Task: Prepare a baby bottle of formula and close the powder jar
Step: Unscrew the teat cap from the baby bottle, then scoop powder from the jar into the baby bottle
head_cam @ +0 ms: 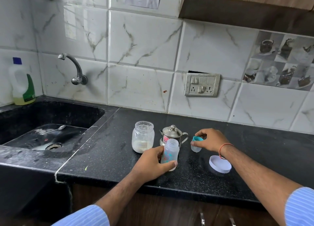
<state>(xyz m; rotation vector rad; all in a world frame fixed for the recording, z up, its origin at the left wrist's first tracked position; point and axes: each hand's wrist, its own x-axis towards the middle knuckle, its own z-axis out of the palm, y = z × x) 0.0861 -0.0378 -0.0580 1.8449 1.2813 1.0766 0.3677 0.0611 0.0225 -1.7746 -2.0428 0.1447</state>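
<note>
An open baby bottle (170, 151) with coloured prints stands on the black counter (105, 151); my left hand (153, 163) grips its lower body. My right hand (210, 140) holds the bottle's teal-ringed cap (196, 143) upside down on the counter, just right of the bottle. Left of the bottle, the clear powder jar (143, 136) stands open with white powder at its bottom. Its white lid (220, 163) lies upside down on the counter under my right wrist. A small steel pot (173, 133) with a lid stands right behind the bottle.
A black sink (42, 123) with a spoon (54, 129) in it lies at the left, under a wall tap (74, 67). A detergent bottle (23, 84) stands at the sink's back corner. A socket plate (202, 84) is on the tiled wall. The counter's front edge runs just below my hands.
</note>
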